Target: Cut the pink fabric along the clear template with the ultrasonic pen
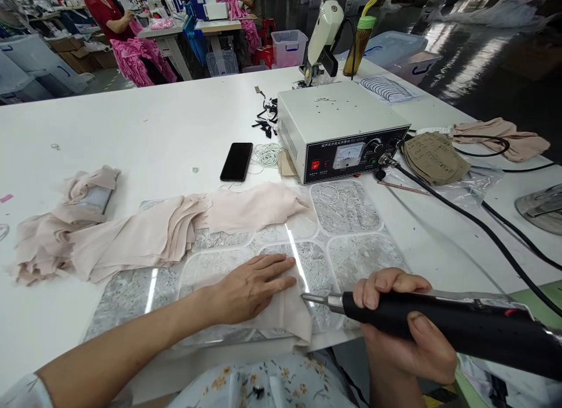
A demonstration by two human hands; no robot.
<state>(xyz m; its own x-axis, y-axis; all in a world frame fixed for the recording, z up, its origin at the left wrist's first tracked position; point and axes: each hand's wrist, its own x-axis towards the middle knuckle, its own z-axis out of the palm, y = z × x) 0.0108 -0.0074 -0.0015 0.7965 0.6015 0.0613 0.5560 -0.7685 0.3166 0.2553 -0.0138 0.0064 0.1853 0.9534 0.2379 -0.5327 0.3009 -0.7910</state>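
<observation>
My left hand [252, 288] lies flat with fingers stretched out, pressing a pale pink fabric piece [292, 315] onto a clear-topped, stone-patterned mat [357, 259]. In my right hand [406, 320] is a black ultrasonic handpiece [456, 326], fingers wrapped round its barrel. Its narrow metal tip [315, 298] points left and is at the fabric's right edge, close to my left fingertips; whether it touches the cloth I cannot tell. Beyond my left hand, another pale pink piece [259, 208] lies beside a layered stack of the same cloth [140, 238].
A control box [357, 156] with a dial stands behind the mat, its black cable [478, 226] running to the right. Nearby are a phone [236, 162], coiled thin cord [267, 155], brown card templates [434, 158] and a glass jar [542, 209]. A person in red [103, 16] works far left.
</observation>
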